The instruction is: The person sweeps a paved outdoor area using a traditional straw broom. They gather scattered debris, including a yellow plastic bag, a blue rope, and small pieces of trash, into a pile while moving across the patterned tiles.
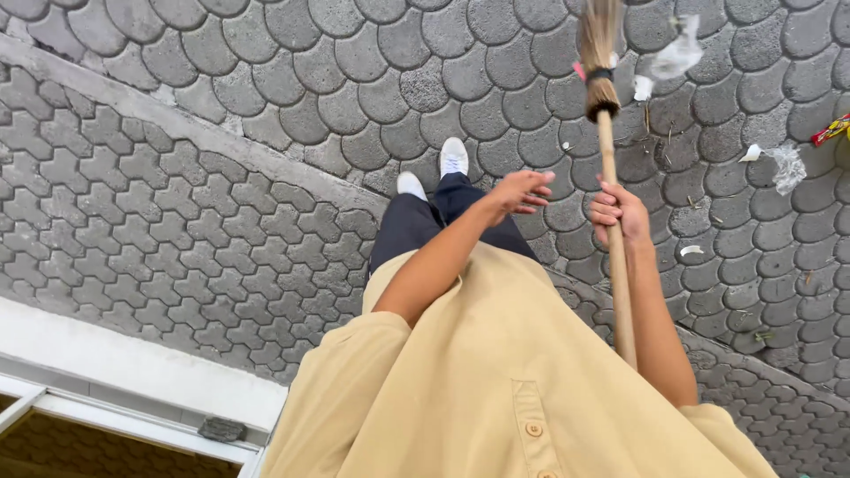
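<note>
My right hand (617,212) is closed around the wooden handle of a broom (613,257). The handle runs from beside my right arm up to straw bristles (598,44) resting on the paving ahead of my feet. Just left of the handle, my left hand (522,190) hovers with its fingers apart, holding nothing. I wear a beige shirt, dark trousers and white shoes (454,156). Bits of litter lie near the bristles: a crumpled clear plastic scrap (677,53), another clear plastic piece (784,166) and a red wrapper (832,129).
The ground is grey scale-shaped paving (336,80) crossed by a concrete strip (177,124). A white ledge (133,372) with a metal frame and a small dark stone (221,429) is at the lower left. Small white scraps (691,250) dot the paving to the right.
</note>
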